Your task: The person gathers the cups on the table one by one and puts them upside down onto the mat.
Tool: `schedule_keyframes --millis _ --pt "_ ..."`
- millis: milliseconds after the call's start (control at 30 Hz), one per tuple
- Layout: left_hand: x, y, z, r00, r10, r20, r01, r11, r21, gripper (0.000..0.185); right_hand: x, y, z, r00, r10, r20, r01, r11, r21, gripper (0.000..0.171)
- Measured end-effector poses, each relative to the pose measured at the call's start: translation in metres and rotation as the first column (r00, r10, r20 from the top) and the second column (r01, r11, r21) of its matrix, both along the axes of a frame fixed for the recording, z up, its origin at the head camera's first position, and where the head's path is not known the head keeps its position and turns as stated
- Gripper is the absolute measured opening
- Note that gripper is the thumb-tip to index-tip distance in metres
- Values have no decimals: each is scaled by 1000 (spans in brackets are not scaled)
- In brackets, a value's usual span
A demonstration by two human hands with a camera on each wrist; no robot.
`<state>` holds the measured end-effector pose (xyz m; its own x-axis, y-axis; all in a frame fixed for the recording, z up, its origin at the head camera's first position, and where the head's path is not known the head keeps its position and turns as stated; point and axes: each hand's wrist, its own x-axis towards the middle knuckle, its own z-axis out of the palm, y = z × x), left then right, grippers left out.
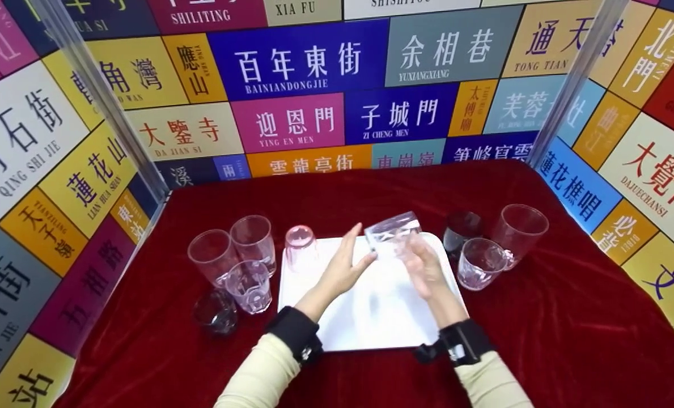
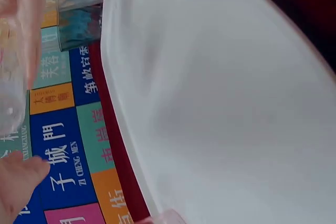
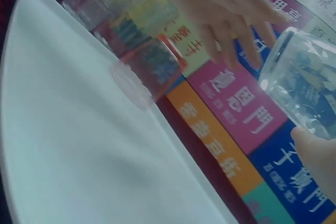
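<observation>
Black wrist straps nearest, cream sleeves below. Right hand over white rectangular tray, fingers curled round clear plastic tumbler, tilted, held above tray's far edge. Left hand just beside tumbler, fingers straight, loosely together, thumb near its side. Pink upturned cup on tray's far-left corner. Clear cups flank tray on red velvet cloth.

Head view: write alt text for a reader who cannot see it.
A person's right hand holds a clear glass tilted above a white tray on a red tablecloth, the open left hand beside it. A pink cup stands upside down on the tray's far left corner; more clear glasses stand either side.
</observation>
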<state>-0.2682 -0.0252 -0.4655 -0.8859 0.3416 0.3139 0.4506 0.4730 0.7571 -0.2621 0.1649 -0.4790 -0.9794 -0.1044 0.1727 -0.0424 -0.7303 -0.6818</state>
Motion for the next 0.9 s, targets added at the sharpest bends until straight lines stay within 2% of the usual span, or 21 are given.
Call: schedule_keyframes --millis 67,133,233,333,400,433,500,567,633,767,900 --pt "0 5 0 998 -19 58 13 994 111 69 -1 -9 -3 999 37 -8 -38 998 -46 13" --pt "0 9 1 995 -24 98 3 978 209 67 -1 -15 -6 999 53 0 -53 996 -77 15" --pt "-2 12 3 994 -3 110 -28 959 281 61 -4 -18 -6 998 52 28 -50 997 -66 23" --pt "-7 10 8 998 22 63 -38 963 266 58 -10 -15 -5 997 45 64 -49 996 68 37" --pt "-10 7 13 999 39 22 -43 972 232 59 -16 -9 -5 996 46 82 -62 977 203 49" --pt "-13 5 16 999 52 0 -51 977 206 59 -20 -6 -6 995 50 90 -73 958 277 55" --pt "-17 2 21 996 83 -44 -77 988 133 60 -26 3 -10 993 56 108 -97 904 417 66" --pt "-21 -2 25 990 113 -80 -111 993 31 60 -32 12 -15 993 61 104 -108 830 547 71" --pt "-26 -4 29 985 139 -105 -148 985 -84 59 -37 21 -21 993 47 107 -107 747 656 75" --pt "-33 -8 30 980 177 -85 -195 938 -286 59 -42 35 -31 992 3 123 -103 573 813 81" --pt "-39 -9 23 975 220 -28 -210 879 -428 60 -42 41 -34 992 -12 125 -111 383 917 84"
